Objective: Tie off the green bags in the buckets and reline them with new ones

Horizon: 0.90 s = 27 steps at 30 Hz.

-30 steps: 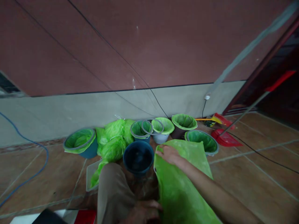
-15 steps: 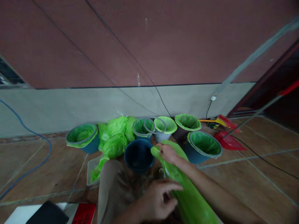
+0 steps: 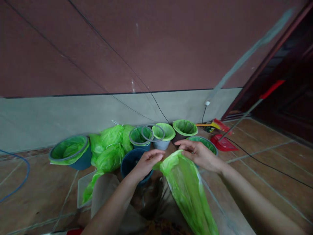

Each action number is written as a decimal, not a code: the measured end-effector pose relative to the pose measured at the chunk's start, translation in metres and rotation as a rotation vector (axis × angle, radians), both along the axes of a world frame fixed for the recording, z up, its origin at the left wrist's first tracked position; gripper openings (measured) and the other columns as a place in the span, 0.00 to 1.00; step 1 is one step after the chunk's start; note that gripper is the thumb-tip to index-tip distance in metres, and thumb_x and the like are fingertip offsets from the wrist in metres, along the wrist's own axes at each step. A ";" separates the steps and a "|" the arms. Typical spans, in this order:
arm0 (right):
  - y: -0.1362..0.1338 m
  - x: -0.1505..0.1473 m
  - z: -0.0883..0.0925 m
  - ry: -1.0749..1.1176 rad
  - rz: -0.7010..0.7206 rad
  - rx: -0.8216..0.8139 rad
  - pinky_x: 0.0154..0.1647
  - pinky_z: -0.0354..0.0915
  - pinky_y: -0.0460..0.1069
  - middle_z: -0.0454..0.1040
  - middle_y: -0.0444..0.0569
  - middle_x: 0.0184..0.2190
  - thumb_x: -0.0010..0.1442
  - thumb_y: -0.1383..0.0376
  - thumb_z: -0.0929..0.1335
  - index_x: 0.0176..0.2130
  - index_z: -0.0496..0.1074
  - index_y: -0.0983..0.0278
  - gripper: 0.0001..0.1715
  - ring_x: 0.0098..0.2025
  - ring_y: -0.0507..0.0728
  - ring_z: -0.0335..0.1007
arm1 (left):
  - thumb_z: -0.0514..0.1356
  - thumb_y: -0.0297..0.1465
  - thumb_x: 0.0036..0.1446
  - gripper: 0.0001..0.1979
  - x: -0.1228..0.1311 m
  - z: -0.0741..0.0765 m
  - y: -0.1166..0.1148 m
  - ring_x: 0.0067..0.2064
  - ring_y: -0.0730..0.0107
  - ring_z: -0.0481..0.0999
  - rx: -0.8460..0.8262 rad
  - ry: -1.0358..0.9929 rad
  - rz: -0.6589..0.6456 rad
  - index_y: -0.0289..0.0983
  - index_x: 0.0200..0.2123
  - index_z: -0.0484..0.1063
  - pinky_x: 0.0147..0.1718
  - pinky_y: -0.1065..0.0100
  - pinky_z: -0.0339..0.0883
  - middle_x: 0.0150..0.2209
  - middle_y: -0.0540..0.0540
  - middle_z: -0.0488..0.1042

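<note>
A long green plastic garbage bag hangs from my two hands, its mouth turned up and its body trailing down to the lower right. My left hand pinches the left end of the bag's mouth. The other side of the mouth is in my right hand, with thumb and fingers closed on the plastic. Just behind my left hand stands a dark blue bucket without a liner, partly covered by that hand. A blue bucket with a green liner is partly hidden behind my right hand.
Lined bins stand along the wall: a blue one, a white one and a brown one. A loose grey ring lies across two bins. Filled green bags, a white tray and a red dustpan sit nearby.
My left hand has risen from below and now grips the bag's mouth opposite my right hand. The mouth has been spread wider. The view has turned to the right.
</note>
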State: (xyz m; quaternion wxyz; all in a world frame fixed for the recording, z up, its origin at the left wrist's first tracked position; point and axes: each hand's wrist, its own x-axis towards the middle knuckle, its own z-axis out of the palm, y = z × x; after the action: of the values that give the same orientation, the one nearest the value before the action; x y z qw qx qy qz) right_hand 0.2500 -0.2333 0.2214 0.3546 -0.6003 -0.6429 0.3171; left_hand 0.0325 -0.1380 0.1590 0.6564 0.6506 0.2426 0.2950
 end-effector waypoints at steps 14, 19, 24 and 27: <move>0.001 -0.012 -0.018 -0.227 -0.155 0.118 0.45 0.69 0.53 0.71 0.55 0.55 0.58 0.55 0.69 0.63 0.62 0.61 0.36 0.49 0.60 0.72 | 0.56 0.28 0.54 0.04 -0.002 0.000 0.006 0.28 0.74 0.68 0.517 0.220 0.395 0.37 0.29 0.70 0.30 0.73 0.62 0.26 0.52 0.70; -0.064 -0.015 -0.065 -0.352 -0.257 -0.113 0.56 0.65 0.59 0.67 0.57 0.60 0.54 0.55 0.70 0.66 0.57 0.61 0.44 0.58 0.65 0.68 | 0.55 0.26 0.53 0.07 -0.018 0.009 0.033 0.33 0.70 0.72 0.675 0.330 0.595 0.37 0.33 0.71 0.36 0.69 0.66 0.31 0.49 0.73; -0.126 -0.030 -0.125 -0.372 -0.428 -0.248 0.54 0.68 0.56 0.68 0.58 0.59 0.51 0.58 0.70 0.62 0.61 0.63 0.41 0.52 0.64 0.73 | 0.54 0.27 0.53 0.07 -0.028 0.019 0.054 0.31 0.69 0.73 0.726 0.440 0.696 0.37 0.33 0.72 0.37 0.67 0.68 0.31 0.49 0.74; -0.146 -0.046 -0.150 -0.354 -0.496 -0.263 0.52 0.69 0.55 0.69 0.59 0.58 0.53 0.57 0.69 0.61 0.61 0.62 0.39 0.51 0.64 0.75 | 0.54 0.27 0.52 0.07 -0.029 0.024 0.060 0.33 0.68 0.74 0.748 0.461 0.742 0.38 0.32 0.71 0.38 0.68 0.68 0.31 0.49 0.74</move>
State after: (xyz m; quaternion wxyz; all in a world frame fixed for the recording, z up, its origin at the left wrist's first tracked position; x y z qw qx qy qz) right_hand 0.2037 -0.3795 0.0709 0.2234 -0.8250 -0.4822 0.1922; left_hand 0.0031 -0.0776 0.1826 0.1642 0.7574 0.4707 0.4217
